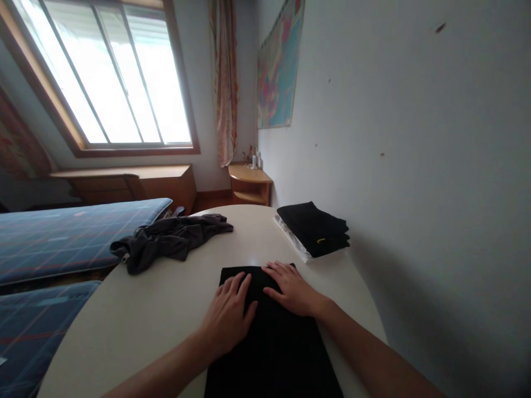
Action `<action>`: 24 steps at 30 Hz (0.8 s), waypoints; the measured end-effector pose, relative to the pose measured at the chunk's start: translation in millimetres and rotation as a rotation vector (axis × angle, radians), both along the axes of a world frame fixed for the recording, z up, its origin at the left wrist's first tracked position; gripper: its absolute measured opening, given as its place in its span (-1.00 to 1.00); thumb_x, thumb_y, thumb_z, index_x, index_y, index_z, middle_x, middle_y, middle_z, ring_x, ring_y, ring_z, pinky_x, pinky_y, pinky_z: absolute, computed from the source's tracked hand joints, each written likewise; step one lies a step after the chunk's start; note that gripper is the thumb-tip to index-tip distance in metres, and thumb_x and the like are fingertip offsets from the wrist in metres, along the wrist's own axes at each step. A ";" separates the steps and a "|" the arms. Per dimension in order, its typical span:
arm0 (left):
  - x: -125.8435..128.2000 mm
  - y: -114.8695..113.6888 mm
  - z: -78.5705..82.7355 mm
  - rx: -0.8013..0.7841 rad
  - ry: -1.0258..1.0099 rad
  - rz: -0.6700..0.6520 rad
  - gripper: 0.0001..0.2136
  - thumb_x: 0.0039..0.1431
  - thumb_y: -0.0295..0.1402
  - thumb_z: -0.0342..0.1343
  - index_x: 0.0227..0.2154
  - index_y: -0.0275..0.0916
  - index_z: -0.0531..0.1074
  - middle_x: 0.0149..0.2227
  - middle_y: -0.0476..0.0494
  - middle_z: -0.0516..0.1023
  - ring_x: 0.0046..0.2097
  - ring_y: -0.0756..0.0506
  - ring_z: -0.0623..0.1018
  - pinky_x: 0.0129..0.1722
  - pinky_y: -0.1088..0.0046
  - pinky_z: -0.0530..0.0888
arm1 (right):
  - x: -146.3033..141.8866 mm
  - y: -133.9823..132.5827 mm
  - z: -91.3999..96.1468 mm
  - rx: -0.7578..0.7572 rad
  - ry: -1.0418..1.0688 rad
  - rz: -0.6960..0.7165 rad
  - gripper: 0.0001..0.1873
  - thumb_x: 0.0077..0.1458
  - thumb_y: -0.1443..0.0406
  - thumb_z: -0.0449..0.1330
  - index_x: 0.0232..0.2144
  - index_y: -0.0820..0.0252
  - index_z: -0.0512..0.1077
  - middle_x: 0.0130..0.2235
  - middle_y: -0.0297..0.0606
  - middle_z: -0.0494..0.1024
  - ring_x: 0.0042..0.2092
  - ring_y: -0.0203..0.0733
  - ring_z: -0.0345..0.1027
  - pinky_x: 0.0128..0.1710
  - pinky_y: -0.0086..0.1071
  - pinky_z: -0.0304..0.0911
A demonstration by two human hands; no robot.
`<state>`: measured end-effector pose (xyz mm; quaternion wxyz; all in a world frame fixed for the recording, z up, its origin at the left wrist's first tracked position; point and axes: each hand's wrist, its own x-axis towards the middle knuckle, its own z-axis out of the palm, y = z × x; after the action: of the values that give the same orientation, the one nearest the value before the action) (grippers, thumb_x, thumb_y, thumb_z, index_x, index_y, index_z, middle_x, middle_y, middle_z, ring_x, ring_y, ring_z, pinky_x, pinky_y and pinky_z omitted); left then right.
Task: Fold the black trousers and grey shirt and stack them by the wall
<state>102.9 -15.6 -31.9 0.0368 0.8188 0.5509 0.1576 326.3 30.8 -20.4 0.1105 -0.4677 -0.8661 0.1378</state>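
In the head view, the left hand and the right hand lie flat, fingers spread, on a black cloth at the near edge of the bench. To smooth it well, the palms should probably press evenly and move from the middle outward. A grey garment lies at the far left edge.

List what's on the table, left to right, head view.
Grey garment → left hand → right hand → black stack. Both hands lie flat on the black cloth; it spans them, so it is left out of the order.
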 end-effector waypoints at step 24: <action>-51.7 115.5 25.8 -0.444 -0.172 0.019 -0.76 -0.16 -0.30 0.25 -0.35 -0.22 0.51 -0.38 -0.03 0.60 -0.30 -0.11 0.56 -0.35 0.47 0.40 | 32.0 71.1 47.3 -0.328 -0.180 -0.181 -0.59 -0.15 0.11 0.44 -0.27 0.23 0.55 -0.21 -0.16 0.60 -0.19 -0.02 0.48 -0.31 -0.37 0.28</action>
<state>51.1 99.9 -6.1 0.2612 0.7691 0.5744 0.1020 358.3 101.9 26.9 -0.0332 -0.5658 -0.7928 0.2243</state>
